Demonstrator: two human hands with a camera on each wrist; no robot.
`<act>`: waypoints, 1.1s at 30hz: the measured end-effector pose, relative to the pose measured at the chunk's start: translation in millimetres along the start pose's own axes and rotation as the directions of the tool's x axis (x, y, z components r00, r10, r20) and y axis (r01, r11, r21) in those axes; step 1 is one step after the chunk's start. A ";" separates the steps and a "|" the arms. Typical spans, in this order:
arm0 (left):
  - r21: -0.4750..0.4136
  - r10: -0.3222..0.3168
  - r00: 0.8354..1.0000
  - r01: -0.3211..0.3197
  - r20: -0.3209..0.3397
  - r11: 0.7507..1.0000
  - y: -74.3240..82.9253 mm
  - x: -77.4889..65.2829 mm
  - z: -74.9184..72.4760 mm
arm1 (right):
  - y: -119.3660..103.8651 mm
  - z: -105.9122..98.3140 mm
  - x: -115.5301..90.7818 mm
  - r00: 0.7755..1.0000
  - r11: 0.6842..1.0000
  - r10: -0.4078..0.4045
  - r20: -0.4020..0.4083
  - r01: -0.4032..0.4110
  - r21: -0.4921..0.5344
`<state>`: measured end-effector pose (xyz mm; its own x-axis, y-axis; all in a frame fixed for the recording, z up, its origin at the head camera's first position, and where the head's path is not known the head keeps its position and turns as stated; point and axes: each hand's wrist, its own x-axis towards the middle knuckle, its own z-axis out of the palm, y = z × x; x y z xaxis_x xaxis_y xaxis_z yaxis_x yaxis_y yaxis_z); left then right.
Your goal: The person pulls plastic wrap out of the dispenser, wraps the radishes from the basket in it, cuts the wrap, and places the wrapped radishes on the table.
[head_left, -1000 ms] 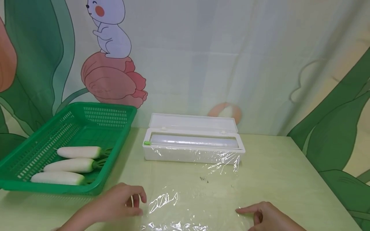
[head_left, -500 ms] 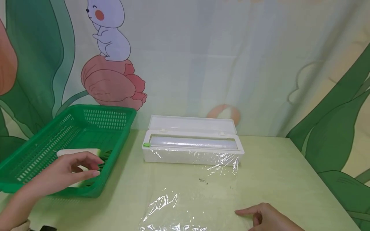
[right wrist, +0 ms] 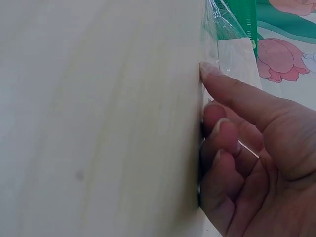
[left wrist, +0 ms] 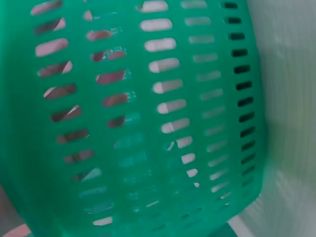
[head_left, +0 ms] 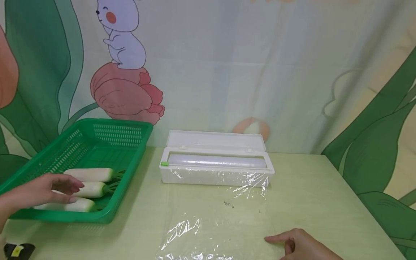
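My left hand (head_left: 45, 191) is over the near part of the green plastic basket (head_left: 97, 217), its thumb and fingers apart and loosely bent above the white radishes (head_left: 78, 206). Whether it touches one cannot be told. Three radishes with green stems lie side by side there. In the left wrist view the slotted basket wall (left wrist: 133, 163) hides most of that hand. A sheet of clear cling film (head_left: 182, 229) stretches over the table from a white dispenser box (head_left: 208, 177). My right hand (head_left: 302, 245) rests at the film's right edge, one finger extended, others bent, fingertips against the table (right wrist: 123, 123).
The dispenser's lid (head_left: 216, 140) stands up at the back, with the film roll (head_left: 217, 161) inside and a green slider (head_left: 164, 164) at its left end. A printed curtain (head_left: 208, 72) hangs behind. A black object with a yellow mark (head_left: 19, 251) shows at bottom left.
My left hand has left the film's left edge and moved left, over the radishes in the basket. My right hand has stayed at the film's right edge.
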<state>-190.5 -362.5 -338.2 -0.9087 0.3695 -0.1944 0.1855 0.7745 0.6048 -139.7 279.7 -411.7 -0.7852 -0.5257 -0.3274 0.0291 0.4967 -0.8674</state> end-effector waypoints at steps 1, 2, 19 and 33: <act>0.000 -0.006 1.000 0.006 0.020 1.000 -1.9 0.6 -1.3 | -0.4 -0.1 -0.1 1.000 1.000 0.001 -0.001 -0.001 -0.001; -0.006 -0.016 0.999 0.017 0.036 1.000 -3.5 1.2 -2.3 | -0.8 -0.3 -0.3 1.000 1.000 0.000 -0.002 0.000 -0.003; 0.020 -0.155 0.980 0.154 0.122 0.988 -19.3 4.1 -5.0 | 0.3 -0.7 -1.6 1.000 1.000 -0.028 0.004 0.028 0.002; 0.178 -0.172 0.983 0.160 0.057 0.971 -22.9 11.9 -2.5 | -1.3 -0.4 -1.4 1.000 1.000 -0.016 0.003 0.016 0.017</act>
<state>-206.6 -377.1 -352.4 -0.9044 0.2593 -0.3389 0.1017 0.9024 0.4188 -138.8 280.1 -409.9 -0.7834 -0.5358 -0.3150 0.0275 0.4765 -0.8787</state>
